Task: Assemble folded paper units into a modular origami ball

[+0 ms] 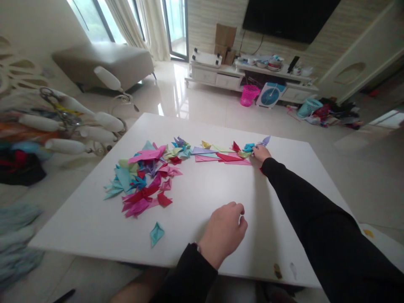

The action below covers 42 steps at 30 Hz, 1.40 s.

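Note:
My right hand (261, 155) reaches to the far right part of the white table (202, 235), its fingers pinched together at a blue folded paper piece (248, 147); the fingertips are partly hidden. A purple folded paper piece (265, 140) stands just behind that hand. Near the front edge, my left hand (224, 231) hovers with loosely bent fingers, thumb apart, and nothing in it. Flat folded strips of coloured paper (205, 158) lie in a row left of my right hand. A heap of origami cranes (148, 155) spreads over the left side. One teal folded piece (157, 234) lies alone.
A lamp with white shades (107, 78) stands beyond the table's left edge. Farther off are a grey bench (104, 63), a low white TV cabinet (205, 75), a pink basket (249, 95) and a blue fan (270, 95). Clutter lies on the floor at both sides.

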### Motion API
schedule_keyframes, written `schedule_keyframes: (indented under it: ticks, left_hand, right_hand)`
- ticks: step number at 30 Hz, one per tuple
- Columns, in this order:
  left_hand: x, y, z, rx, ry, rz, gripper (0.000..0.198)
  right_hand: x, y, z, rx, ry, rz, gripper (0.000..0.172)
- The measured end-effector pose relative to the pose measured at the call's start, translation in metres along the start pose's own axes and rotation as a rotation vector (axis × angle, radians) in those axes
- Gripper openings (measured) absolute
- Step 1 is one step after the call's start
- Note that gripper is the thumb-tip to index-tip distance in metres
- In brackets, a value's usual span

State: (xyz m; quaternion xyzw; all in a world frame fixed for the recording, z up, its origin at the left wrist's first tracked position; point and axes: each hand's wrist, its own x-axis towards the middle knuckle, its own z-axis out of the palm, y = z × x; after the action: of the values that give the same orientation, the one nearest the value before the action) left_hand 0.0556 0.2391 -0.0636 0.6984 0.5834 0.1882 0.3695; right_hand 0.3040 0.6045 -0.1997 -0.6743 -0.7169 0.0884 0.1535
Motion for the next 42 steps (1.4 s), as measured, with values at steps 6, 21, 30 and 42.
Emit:
schedule_keyframes:
  ticks: [6, 21, 30, 42]
  left_hand:
    - [-0.013, 0.002, 0.003, 0.021, -0.004, 0.029, 0.016]
    - [-0.021, 0.004, -0.013, -0.08, 0.161, 0.061, 0.017]
    - [-0.027, 0.005, -0.049, -0.124, 0.365, -0.286, 0.017]
    - [-0.036, 0.008, -0.049, -0.203, 0.368, -0.179, 0.017]
  right_hand:
    - [-0.022, -0.029, 0.0, 0.049, -0.036, -0.024, 0.036]
    - [-0.072, -0.236, 0.092, 0.385, -0.089, -0.365, 0.043]
    - [-0.127, -0.337, 0.11, 0.551, -0.166, -0.559, 0.044]
    - [-0.159, -0.172, 0.034, 0.127, -0.101, -0.303, 0.034]
